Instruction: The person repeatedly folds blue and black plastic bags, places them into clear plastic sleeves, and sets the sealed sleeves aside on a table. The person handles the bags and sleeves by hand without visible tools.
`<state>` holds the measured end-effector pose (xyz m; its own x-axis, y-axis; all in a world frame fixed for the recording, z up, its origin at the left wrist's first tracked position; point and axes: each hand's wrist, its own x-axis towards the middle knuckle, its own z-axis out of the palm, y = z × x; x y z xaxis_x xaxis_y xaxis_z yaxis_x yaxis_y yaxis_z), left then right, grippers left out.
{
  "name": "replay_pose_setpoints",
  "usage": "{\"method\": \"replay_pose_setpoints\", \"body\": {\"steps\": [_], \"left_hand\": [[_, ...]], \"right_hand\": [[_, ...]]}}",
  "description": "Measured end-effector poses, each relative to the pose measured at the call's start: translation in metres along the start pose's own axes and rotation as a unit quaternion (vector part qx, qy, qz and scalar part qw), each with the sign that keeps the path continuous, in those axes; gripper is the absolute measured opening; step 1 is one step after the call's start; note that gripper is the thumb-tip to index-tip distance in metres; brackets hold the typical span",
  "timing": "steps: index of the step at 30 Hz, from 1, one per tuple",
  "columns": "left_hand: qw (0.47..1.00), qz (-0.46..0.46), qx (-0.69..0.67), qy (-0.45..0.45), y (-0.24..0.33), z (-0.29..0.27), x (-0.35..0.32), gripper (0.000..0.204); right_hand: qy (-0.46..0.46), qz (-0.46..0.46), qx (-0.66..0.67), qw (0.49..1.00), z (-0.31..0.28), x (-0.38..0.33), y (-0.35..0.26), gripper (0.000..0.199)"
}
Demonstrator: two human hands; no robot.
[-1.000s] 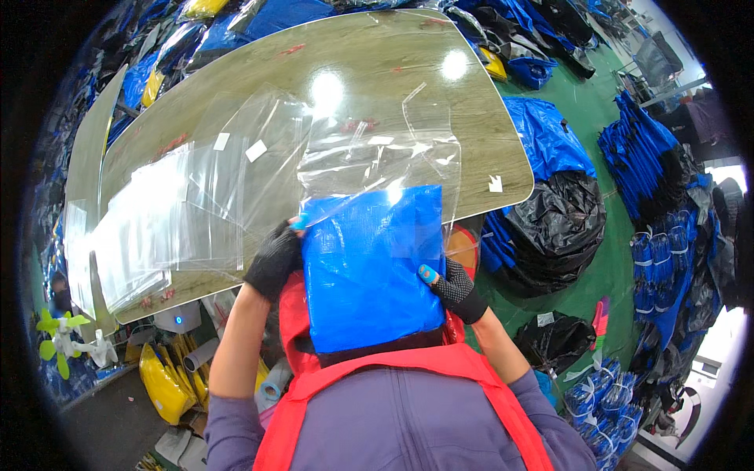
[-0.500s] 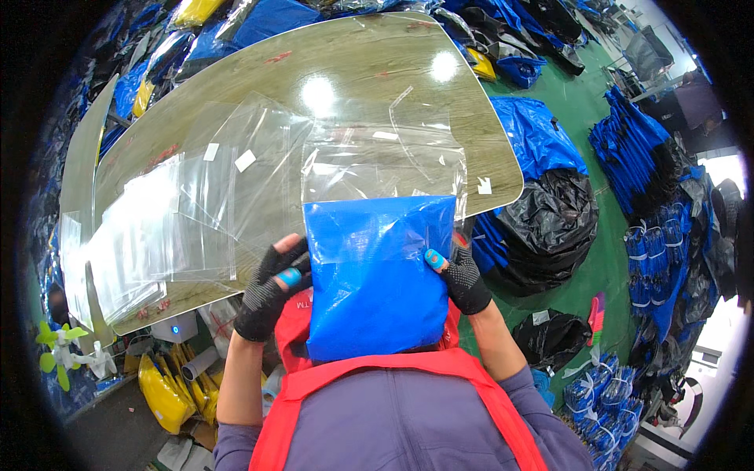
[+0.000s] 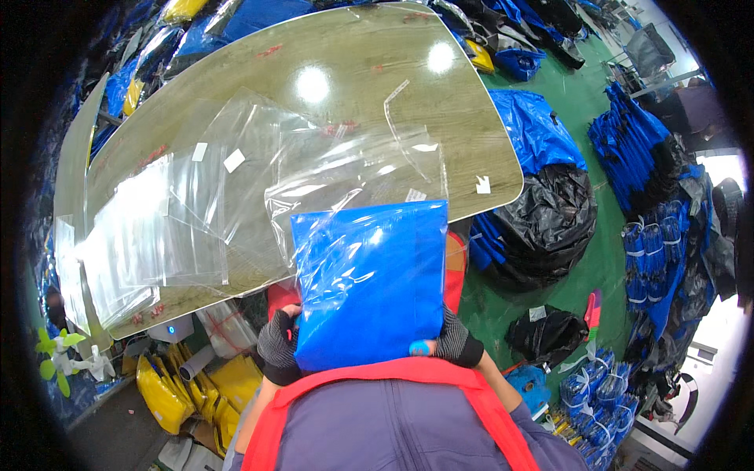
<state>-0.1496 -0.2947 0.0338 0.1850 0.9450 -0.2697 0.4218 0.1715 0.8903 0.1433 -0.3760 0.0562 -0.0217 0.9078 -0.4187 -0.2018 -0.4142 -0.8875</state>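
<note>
A square folded blue plastic sheet (image 3: 369,286) sits inside a clear plastic bag, close against my front. The bag's clear end (image 3: 338,184) stretches past the sheet onto the table. My left hand (image 3: 280,344), in a dark half-finger glove, grips the lower left edge of the bagged sheet, its fingers partly hidden behind it. On the lower right corner, my right hand (image 3: 454,342) presses a blue-banded thumb on top, with the other fingers out of sight beneath.
The wood-look table (image 3: 377,47) carries overlapping clear bags (image 3: 133,228) at its left and a white paper scrap (image 3: 483,185) near its right edge. Right of it stands a blue-and-black sack (image 3: 550,212). Yellow folded pieces (image 3: 161,388) lie below left; blue bundles (image 3: 648,259) line the far right.
Both hands have slid down the sides toward me, to its near corners. The sheet now looks fully covered by the clear film, and the bag's far end lies more crumpled and leftward.
</note>
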Motion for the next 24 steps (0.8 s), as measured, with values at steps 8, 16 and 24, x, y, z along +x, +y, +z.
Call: {"method": "replay_pose_setpoints", "body": {"steps": [8, 16, 24], "left_hand": [[0.899, -0.062, -0.341, -0.267, -0.012, -0.003, 0.028, 0.082], [0.875, -0.218, -0.369, -0.224, 0.016, 0.008, 0.014, 0.074], [0.987, -0.092, -0.090, -0.098, -0.031, 0.049, 0.003, 0.070]], "right_hand": [[-0.001, 0.116, 0.050, 0.992, -0.016, 0.012, 0.038, 0.077], [0.009, 0.065, -0.053, 0.996, -0.017, 0.008, 0.045, 0.069], [-0.022, 0.041, -0.046, 0.998, -0.016, 0.024, 0.035, 0.079]]}}
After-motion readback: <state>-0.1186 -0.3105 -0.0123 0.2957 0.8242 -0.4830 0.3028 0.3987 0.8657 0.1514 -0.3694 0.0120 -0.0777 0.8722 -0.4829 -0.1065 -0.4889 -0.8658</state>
